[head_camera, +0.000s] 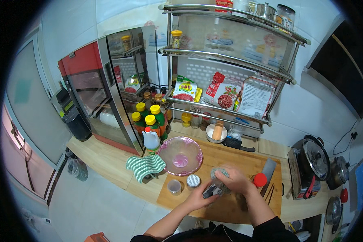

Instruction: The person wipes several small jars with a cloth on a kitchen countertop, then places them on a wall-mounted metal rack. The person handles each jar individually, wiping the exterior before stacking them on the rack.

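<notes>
My left hand (199, 196) grips a small clear jar (214, 190) with a dark label, tilted above the wooden cutting board (199, 211). Against the top of that jar my right hand (230, 180) holds a grey-green cloth (219, 173). Left of the hands stand a shaker jar with a perforated lid (193, 181) and a small clear plastic cup (174, 187). On the right of the board are a red-lidded jar (260, 180), a cleaver's blade (269, 169) and brown chopsticks (270, 193). The contents of the held jar are hard to make out.
A pink-rimmed plastic basin (181, 155) and a striped green cloth (145, 166) lie left of the board. Behind stand yellow-capped bottles (151, 120), a bowl (211, 134) with a wooden-looking tool, and a metal spice rack (224, 110). A lidded pan (315, 157) sits on a stove at right.
</notes>
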A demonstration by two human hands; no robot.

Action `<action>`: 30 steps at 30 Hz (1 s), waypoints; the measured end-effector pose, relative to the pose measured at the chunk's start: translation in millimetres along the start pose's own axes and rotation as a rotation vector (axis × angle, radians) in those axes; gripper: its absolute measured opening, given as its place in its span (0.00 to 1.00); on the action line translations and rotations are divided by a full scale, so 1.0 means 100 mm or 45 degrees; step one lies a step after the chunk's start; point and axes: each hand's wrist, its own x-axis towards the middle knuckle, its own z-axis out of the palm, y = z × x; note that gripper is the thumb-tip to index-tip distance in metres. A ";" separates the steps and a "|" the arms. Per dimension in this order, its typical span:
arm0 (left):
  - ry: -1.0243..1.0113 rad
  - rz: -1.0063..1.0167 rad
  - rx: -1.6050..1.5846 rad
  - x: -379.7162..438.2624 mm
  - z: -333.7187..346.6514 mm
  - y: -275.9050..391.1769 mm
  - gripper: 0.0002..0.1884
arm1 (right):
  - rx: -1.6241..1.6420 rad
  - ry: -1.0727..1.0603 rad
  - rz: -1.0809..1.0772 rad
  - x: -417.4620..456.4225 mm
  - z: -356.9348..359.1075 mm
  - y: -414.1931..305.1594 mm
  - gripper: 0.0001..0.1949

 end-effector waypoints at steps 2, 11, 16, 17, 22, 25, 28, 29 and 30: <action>-0.288 -0.250 -0.462 -0.15 -0.05 0.11 0.32 | 0.370 -0.223 0.181 -0.10 0.02 -0.08 0.15; -0.620 -0.321 -1.642 -0.79 0.06 0.00 0.35 | 1.212 -0.299 0.004 -0.53 0.30 -0.50 0.17; -0.323 -0.268 -0.731 -0.97 -0.11 0.38 0.26 | 0.636 0.000 0.417 -0.73 0.55 -0.68 0.17; -0.263 -0.237 -0.463 -1.02 -0.13 0.42 0.27 | 0.367 0.066 0.279 -0.75 0.62 -0.69 0.16; 0.052 -0.066 0.283 -1.30 -0.10 0.50 0.28 | -0.097 0.133 -0.030 -0.84 0.83 -0.88 0.16; -0.260 -0.366 -0.434 -1.50 -0.24 0.69 0.26 | 0.588 -0.059 0.139 -0.91 0.80 -0.91 0.18; -0.444 -0.240 -1.253 -1.71 -0.15 0.46 0.28 | 1.313 -0.182 0.147 -1.04 0.94 -0.94 0.19; -0.398 -0.169 -1.394 -1.78 -0.07 0.48 0.30 | 1.520 -0.214 0.117 -1.08 1.02 -0.94 0.20; -0.351 -0.160 -1.386 -1.82 -0.05 0.52 0.34 | 1.768 -0.139 0.148 -1.13 1.17 -0.88 0.23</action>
